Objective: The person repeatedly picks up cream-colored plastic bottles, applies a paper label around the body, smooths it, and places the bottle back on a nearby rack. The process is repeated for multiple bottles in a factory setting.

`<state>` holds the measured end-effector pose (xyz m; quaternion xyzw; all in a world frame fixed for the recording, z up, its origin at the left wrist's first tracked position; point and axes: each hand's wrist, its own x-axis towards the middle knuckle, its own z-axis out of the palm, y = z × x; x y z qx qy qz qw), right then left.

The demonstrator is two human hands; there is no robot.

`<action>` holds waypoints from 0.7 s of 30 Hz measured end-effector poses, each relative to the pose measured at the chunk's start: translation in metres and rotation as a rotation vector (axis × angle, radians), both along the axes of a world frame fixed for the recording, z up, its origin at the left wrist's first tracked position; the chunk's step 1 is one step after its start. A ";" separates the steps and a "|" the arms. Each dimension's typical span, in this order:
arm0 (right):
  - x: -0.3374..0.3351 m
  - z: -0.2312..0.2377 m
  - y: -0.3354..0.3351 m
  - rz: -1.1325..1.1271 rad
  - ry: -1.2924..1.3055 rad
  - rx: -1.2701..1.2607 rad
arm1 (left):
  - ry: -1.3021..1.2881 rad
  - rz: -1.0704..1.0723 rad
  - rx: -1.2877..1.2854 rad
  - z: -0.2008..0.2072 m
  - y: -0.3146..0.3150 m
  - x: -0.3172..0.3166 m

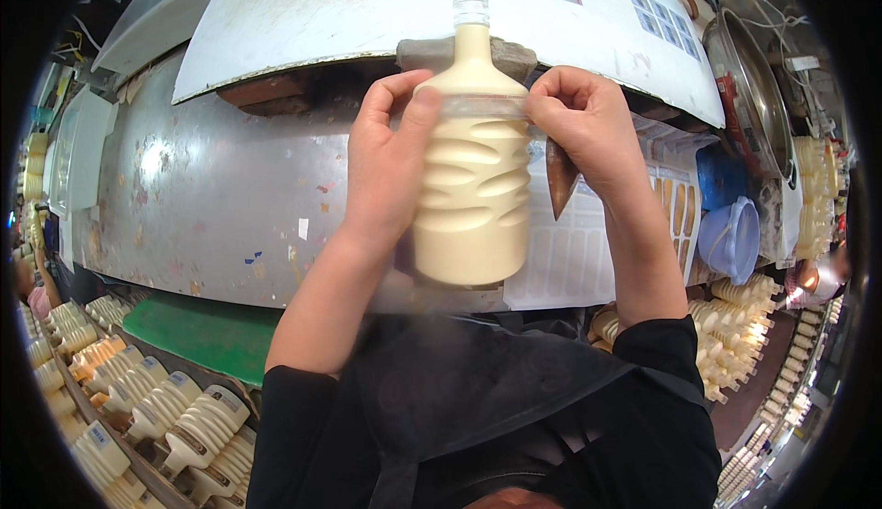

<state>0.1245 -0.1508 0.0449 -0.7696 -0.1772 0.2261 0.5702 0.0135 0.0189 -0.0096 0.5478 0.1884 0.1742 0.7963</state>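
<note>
A cream-coloured bottle [473, 178] with a clear glass mouth and wavy ridges round its body lies in front of me, neck pointing away. A translucent strip [482, 106], blurred, spans the bottle just below its shoulder. My left hand [393, 155] grips the bottle's left side, thumb by the strip's left end. At the strip's right end, my right hand [583, 123] is closed in a pinch; whether the fingertips hold the strip or only press it, I cannot tell. Beneath that palm sticks out a brown pointed tool [561, 181], tip toward me.
Sheets of labels [560, 256] lie right of the bottle on the metal table [211, 178]. A raised white board [349, 13] stands behind, with a grey block [427, 53] at its edge. A lilac bucket [730, 238] is at right; many bottles [197, 426] crowd the lower left.
</note>
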 end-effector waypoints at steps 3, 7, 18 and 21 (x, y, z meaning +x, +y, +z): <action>0.002 -0.005 0.000 -0.001 -0.018 0.003 | 0.014 0.022 0.073 -0.001 -0.001 0.001; 0.003 -0.011 0.000 -0.008 -0.032 0.023 | 0.010 0.040 0.140 0.003 -0.002 0.002; 0.001 -0.014 -0.001 -0.031 0.003 0.051 | 0.037 -0.032 0.275 0.008 -0.002 0.007; 0.001 -0.014 0.000 -0.029 -0.005 0.050 | 0.051 -0.048 0.276 0.007 0.000 0.005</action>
